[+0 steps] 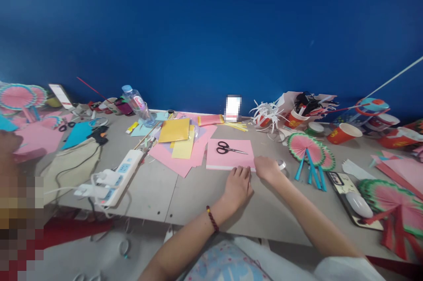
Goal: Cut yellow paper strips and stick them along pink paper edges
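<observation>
A sheet of pink paper (pixel 214 146) lies in front of me with a white strip, which looks like tape, (pixel 220 167) along its near edge. Black-handled scissors (pixel 228 149) rest on the sheet, blades pointing right. My left hand (pixel 238 187) lies palm down, fingers stretched out to the near edge and strip. At the sheet's near right corner, my right hand (pixel 266 168) is closed, its fingertips turned in; what they pinch, if anything, is hidden. Just beyond my right hand is a roll of white tape (pixel 281 165), partly covered by it.
Yellow packets (pixel 174 130) and pink sheets lie left of centre, near a power strip (pixel 124 175) and a leaning bottle (pixel 139 105). Paper fans (pixel 306 149), a phone (pixel 343 186) with a mouse (pixel 358 204), and paper cups (pixel 343 133) are on the right. Another person's hand (pixel 9 144) shows far left.
</observation>
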`<action>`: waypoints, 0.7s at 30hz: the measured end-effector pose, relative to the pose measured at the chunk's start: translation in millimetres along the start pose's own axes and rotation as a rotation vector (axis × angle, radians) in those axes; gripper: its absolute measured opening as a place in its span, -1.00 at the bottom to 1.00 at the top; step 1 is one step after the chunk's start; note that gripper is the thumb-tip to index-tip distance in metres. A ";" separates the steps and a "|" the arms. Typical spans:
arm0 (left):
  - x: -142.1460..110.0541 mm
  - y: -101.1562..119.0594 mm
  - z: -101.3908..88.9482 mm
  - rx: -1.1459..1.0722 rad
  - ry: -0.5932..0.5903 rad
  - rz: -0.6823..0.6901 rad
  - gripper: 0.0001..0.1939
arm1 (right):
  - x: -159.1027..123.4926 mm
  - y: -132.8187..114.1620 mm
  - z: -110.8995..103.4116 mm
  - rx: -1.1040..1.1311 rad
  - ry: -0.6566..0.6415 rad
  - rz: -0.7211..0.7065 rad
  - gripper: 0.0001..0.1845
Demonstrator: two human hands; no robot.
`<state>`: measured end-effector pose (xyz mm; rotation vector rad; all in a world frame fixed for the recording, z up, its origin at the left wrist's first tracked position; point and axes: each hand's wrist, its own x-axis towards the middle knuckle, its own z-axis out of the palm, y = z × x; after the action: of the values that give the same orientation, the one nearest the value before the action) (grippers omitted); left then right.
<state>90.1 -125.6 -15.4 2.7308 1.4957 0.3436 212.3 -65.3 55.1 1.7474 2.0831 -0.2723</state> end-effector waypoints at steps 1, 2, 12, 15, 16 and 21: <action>-0.1 -0.1 0.5 0.002 -0.001 -0.002 -0.50 | 0.2 0.9 1.0 -0.002 0.000 0.004 -0.65; -0.2 -0.2 1.1 0.003 -0.002 -0.002 -0.49 | 0.8 1.8 2.0 -0.006 -0.001 0.010 -0.65; 2.0 1.7 -5.0 0.002 -0.014 0.004 -0.48 | 6.6 8.5 5.9 0.005 -0.023 0.008 -0.69; 3.7 3.4 -7.6 0.009 -0.032 0.016 -0.52 | 2.8 9.2 4.1 0.026 -0.007 0.009 -0.64; 3.6 3.5 -7.6 0.010 -0.029 0.019 -0.52 | 1.4 9.5 3.3 0.036 -0.001 0.013 -0.63; -0.8 -3.9 -6.1 -0.052 0.026 0.013 -0.46 | -3.7 18.7 2.9 0.106 0.015 0.044 -0.73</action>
<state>85.3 -124.7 -10.0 2.7072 1.4546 0.4132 231.5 -66.1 56.0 1.8592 2.0728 -0.3643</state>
